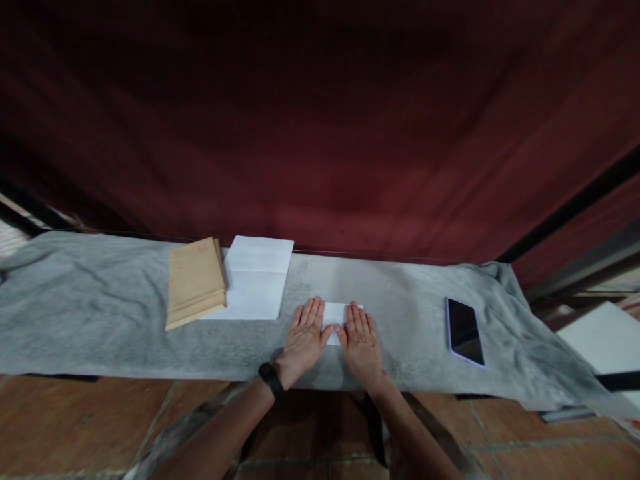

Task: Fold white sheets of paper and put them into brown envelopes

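Note:
A small white piece of folded paper (335, 313) lies on the grey cloth in front of me. My left hand (306, 333) rests flat on its left side, fingers stretched forward, with a dark band on the wrist. On the right side of the paper, my right hand (361, 341) lies flat as well. The two thumbs come close together over the paper's middle. Both hands cover much of the paper, so its outer edges are mostly hidden.
Left of my hands are white paper sheets (257, 287) with a crease across, partly under a stack of brown envelopes (196, 277). A phone (465, 330) lies at the right. Grey cloth (115, 300) covers the long narrow surface; a dark red curtain (320, 153) hangs behind.

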### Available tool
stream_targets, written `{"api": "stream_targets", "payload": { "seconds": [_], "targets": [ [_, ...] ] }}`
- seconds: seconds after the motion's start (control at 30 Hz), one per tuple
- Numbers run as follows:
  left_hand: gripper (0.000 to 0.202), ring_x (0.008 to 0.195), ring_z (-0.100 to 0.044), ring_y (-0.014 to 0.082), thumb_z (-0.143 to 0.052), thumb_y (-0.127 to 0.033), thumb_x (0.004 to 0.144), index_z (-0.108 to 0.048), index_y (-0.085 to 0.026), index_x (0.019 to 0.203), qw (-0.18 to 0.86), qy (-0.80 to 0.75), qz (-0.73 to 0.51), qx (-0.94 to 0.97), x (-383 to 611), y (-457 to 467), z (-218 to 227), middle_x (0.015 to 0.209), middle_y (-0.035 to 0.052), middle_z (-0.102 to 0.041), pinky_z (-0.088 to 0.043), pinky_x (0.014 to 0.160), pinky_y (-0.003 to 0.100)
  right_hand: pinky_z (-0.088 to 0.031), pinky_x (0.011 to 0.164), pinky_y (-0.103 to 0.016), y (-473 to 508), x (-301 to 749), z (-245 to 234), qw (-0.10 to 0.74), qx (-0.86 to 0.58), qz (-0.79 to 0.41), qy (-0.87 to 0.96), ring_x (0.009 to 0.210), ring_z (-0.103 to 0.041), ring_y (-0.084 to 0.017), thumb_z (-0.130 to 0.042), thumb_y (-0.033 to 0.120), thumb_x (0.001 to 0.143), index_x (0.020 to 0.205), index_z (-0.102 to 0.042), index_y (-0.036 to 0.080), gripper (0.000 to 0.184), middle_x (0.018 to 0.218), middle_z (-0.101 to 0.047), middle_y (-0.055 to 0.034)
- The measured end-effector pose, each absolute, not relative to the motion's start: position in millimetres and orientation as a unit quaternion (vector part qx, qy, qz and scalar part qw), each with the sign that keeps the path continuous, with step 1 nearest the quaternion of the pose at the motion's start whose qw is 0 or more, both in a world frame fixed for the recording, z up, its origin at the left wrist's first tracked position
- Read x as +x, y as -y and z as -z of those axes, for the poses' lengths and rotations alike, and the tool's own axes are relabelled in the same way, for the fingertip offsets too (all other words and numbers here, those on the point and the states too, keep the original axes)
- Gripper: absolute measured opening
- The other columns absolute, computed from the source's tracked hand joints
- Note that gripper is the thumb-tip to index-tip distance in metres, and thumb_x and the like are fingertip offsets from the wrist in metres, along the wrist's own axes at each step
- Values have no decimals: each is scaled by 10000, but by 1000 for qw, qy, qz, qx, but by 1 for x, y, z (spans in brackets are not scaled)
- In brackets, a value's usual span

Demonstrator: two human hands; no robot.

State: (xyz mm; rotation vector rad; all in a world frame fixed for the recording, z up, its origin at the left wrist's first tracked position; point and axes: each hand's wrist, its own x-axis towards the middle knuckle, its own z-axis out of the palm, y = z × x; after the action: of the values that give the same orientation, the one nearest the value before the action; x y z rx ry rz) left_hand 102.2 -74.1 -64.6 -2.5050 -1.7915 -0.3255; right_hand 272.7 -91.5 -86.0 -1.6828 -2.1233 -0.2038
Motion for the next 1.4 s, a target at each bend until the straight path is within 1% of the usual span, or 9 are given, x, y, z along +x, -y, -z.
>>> {"api": "stream_targets", "payload": {
  "seconds": [0.13,0.3,0.47,0.8,0.9,0.97,1.1,1.3,1.4],
  "targets": [
    [676,1511,-285,263,-270,-520,1034,-345,-76,1538,18,582,119,-804,96,75,65,1598,164,-362,-247,1224,465,-331,1169,-499,92,281,87,207,-613,74,759,1438,-413,-313,-304,446,1060,1521,-380,32,624,1545,-421,-225],
    [692,1511,-284,265,-272,-539,1029,-306,-94,1559,17,580,126,-804,90,77,64,1596,162,-369,-245,1223,477,-308,1181,-489,94,289,86,191,-618,75,759,1444,-403,-308,-293,444,1063,1527,-375,41,620,1560,-405,-207],
    [702,1516,-271,266,-282,-557,1023,-330,-94,1548,10,581,116,-806,90,77,62,1603,157,-356,-224,1229,467,-292,1187,-484,96,297,85,174,-620,78,761,1436,-413,-311,-289,444,1064,1519,-386,30,623,1565,-399,-199],
    [705,1505,-294,286,-303,-565,1019,-356,-87,1534,16,582,112,-805,91,77,60,1601,162,-354,-230,1229,499,-338,1157,-513,98,303,81,206,-631,70,744,1432,-417,-326,-230,445,1066,1529,-373,45,628,1545,-435,-210],
    [677,1510,-279,294,-339,-528,1020,-348,-91,1537,30,579,135,-803,93,79,58,1607,165,-343,-219,1235,510,-357,1160,-492,100,295,73,228,-609,47,758,1461,-380,-300,-248,423,1068,1564,-305,81,605,1573,-405,-183],
    [648,1516,-266,280,-344,-472,1030,-321,-82,1546,33,560,151,-814,95,83,58,1615,170,-326,-238,1235,488,-361,1168,-473,103,288,70,232,-582,29,779,1478,-355,-274,-263,398,1068,1578,-272,103,589,1583,-397,-162],
    [600,1510,-286,239,-325,-369,1038,-254,-102,1571,17,509,156,-846,99,93,62,1615,156,-336,-288,1223,454,-344,1190,-439,112,277,74,214,-555,17,804,1485,-343,-246,-289,380,1068,1561,-309,89,573,1582,-403,-154],
    [615,1501,-307,258,-394,-467,1024,-370,-105,1521,-5,493,120,-862,94,96,61,1592,168,-375,-287,1220,472,-300,1217,-453,115,283,77,177,-557,26,811,1476,-362,-247,-351,374,1056,1559,-325,111,568,1595,-375,-139],
    [575,1486,-339,262,-422,-447,1018,-426,-113,1486,-13,476,108,-873,87,91,55,1577,177,-399,-306,1210,463,-308,1216,-455,111,293,73,168,-542,7,823,1479,-359,-247,-382,373,1044,1564,-317,120,582,1599,-364,-142]
  ]
}}
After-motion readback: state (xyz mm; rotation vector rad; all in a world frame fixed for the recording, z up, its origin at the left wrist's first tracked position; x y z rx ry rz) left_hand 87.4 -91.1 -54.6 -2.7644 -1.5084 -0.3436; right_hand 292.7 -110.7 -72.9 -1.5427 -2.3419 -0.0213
